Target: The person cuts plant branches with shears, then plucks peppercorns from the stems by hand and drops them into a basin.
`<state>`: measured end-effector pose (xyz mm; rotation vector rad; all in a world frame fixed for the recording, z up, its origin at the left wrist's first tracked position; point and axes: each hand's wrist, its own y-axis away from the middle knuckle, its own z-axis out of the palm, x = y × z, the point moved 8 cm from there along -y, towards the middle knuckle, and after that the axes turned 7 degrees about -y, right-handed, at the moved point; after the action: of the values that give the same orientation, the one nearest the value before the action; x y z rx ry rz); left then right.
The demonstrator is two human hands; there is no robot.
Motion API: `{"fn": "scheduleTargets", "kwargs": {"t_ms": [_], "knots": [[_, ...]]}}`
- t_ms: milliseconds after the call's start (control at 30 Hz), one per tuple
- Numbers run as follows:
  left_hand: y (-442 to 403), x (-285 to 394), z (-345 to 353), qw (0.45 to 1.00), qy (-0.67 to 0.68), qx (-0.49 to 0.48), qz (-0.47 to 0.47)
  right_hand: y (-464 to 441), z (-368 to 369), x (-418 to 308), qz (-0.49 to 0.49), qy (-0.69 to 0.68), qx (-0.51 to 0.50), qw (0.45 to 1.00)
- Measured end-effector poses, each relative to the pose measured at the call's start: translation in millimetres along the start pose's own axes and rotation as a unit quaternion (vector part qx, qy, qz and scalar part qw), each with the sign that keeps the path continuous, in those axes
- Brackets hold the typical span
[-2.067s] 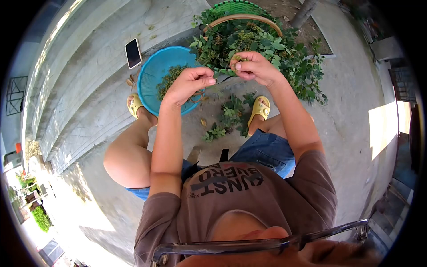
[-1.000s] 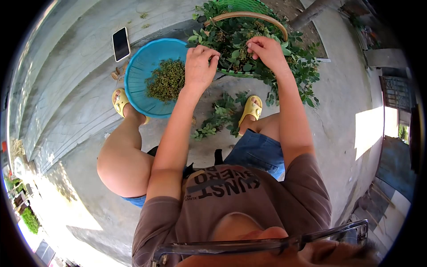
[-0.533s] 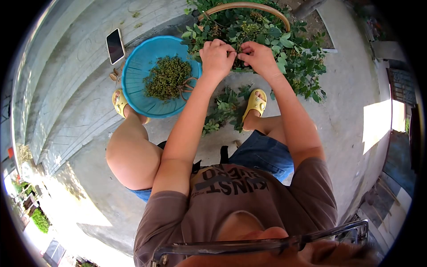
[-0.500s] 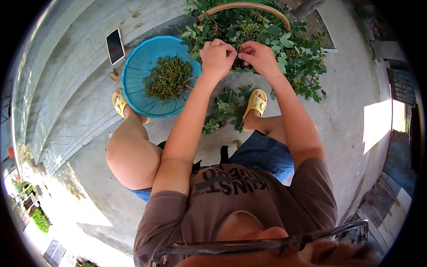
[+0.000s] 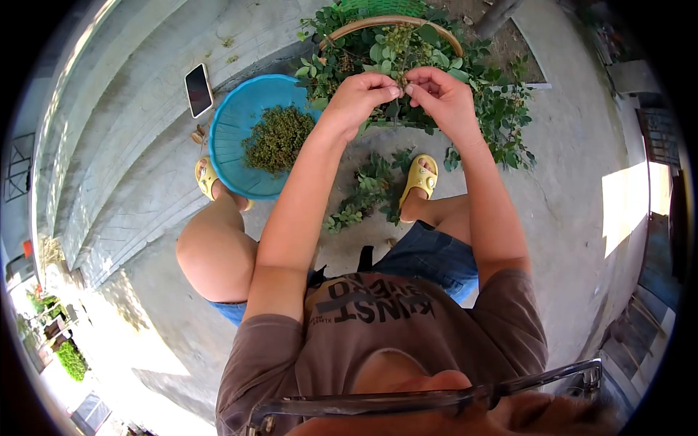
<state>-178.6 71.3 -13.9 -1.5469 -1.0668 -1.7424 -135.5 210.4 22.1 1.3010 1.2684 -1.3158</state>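
My left hand (image 5: 361,104) and my right hand (image 5: 445,104) meet fingertip to fingertip over the near edge of a green basket (image 5: 382,7) with a brown handle (image 5: 389,22). Between them is a berry sprig (image 5: 400,64), its cluster standing above the pinched fingers of both hands. Leafy branches (image 5: 502,112) with berry clusters fill the basket and hang over its right side. To the left, a blue plastic basin (image 5: 236,138) holds a heap of small green-brown berries (image 5: 278,138). My left forearm passes close to the basin's right edge.
A phone (image 5: 198,90) lies on the curved concrete step (image 5: 156,94) beyond the basin. Cut leafy sprigs (image 5: 363,192) lie on the ground between my feet, which wear yellow sandals (image 5: 422,176). A trunk (image 5: 496,18) stands behind the basket at the right.
Both hands have lifted slightly out of the foliage, and a berry sprig now shows between their fingertips. The camera view has shifted a little, so basin and phone appear lower and further right.
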Motion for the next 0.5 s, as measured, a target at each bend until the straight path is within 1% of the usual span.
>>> {"fn": "scheduleTargets", "kwargs": {"t_ms": [67,100,167,300,433,500], "knots": [[4,7,7,0.998,0.039,-0.050,-0.001,4,-1,-11,-0.016,-0.026,0.000,1.000],[7,12,6,0.998,0.034,-0.048,0.004,5,-2,-15,-0.023,-0.028,0.000,0.999],[16,26,7,0.998,0.038,-0.057,0.013,9,-1,-28,-0.076,-0.030,-0.011,0.997],[28,46,11,0.997,0.019,-0.067,0.037,18,-2,-49,-0.109,-0.011,0.002,0.994],[50,59,7,0.998,-0.001,-0.053,0.033,27,9,-65,-0.109,-0.053,-0.025,0.992],[62,60,-3,0.998,-0.009,-0.046,0.033,27,22,-64,-0.078,-0.085,-0.056,0.992]]}}
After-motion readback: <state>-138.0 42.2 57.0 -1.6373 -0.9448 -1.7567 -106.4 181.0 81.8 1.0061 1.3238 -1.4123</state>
